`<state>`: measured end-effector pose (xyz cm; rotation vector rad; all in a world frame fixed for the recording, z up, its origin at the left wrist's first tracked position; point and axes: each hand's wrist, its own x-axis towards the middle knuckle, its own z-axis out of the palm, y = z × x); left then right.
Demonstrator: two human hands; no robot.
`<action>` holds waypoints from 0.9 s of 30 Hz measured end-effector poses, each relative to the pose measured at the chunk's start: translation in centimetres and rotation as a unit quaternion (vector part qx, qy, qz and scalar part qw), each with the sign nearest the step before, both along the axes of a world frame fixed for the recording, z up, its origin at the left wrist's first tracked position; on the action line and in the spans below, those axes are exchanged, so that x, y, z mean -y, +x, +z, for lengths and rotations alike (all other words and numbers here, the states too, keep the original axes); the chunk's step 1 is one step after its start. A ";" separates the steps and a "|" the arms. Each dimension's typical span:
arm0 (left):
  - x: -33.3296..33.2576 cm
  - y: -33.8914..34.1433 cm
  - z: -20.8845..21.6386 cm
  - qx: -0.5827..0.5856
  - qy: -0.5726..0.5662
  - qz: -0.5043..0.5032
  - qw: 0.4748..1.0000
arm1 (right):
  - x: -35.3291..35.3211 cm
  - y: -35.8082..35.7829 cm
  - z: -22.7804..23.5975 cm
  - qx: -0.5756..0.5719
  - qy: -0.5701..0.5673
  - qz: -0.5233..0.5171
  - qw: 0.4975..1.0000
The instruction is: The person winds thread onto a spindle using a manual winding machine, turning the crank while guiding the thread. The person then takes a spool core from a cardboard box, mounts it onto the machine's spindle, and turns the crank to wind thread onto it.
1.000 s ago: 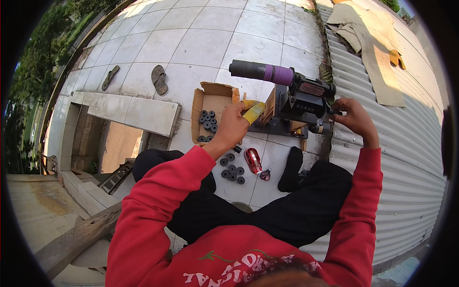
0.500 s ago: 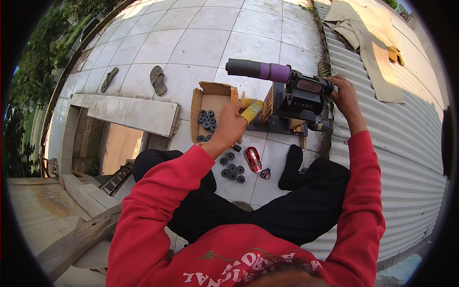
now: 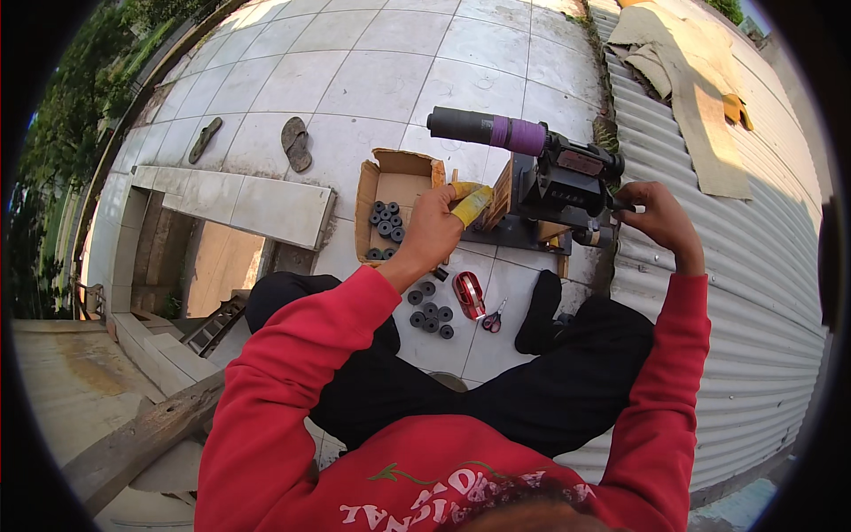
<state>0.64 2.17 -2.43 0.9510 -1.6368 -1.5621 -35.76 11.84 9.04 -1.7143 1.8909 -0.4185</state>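
In front of me stands a black machine [image 3: 567, 182] on a dark base, its upper shaft carrying a long black cylinder [image 3: 461, 126] with a band of purple winding [image 3: 519, 136]. At the machine's right side my right hand [image 3: 651, 213] is closed around a small dark crank handle [image 3: 618, 206]. My left hand [image 3: 434, 222], yellow coverings on its thumb and finger, is pinched close to the wooden block [image 3: 501, 197] on the machine's left. Whatever lies between those fingertips is too small to make out. Left of this hand is an open cardboard box [image 3: 363, 208] with several black spools [image 3: 385, 220].
More black spools [image 3: 431, 311] lie on the tiles [image 3: 461, 350] between my legs, near a red tape dispenser-like tool [image 3: 469, 295] and small scissors [image 3: 493, 319]. Corrugated roofing [image 3: 736, 293] borders the right. Two sandals [image 3: 296, 144] lie beyond a tiled ledge [image 3: 257, 208].
My right hand has moved down and slightly outward, from the upper shaft end to lower beside the machine. The left hand stays about where it was.
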 end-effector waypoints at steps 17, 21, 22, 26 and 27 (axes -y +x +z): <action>0.4 0.2 -0.5 0.041 0.016 -0.005 0.999 | 4.5 -1.6 -6.2 -0.159 -0.153 -0.021 0.975; 0.3 -0.1 -0.3 0.033 0.003 -0.012 0.999 | 2.9 -2.3 -7.0 -0.118 -0.051 0.054 0.990; 0.2 -0.1 -0.1 0.038 0.010 -0.010 0.999 | 2.7 -1.7 -6.0 -0.095 0.041 0.041 0.994; 0.1 0.2 0.2 0.044 -0.001 -0.002 0.999 | 1.5 0.6 -1.6 -0.126 0.112 0.057 0.984; 0.2 0.2 0.0 0.045 -0.001 0.000 0.999 | 1.0 0.6 -0.7 -0.110 0.087 0.055 0.989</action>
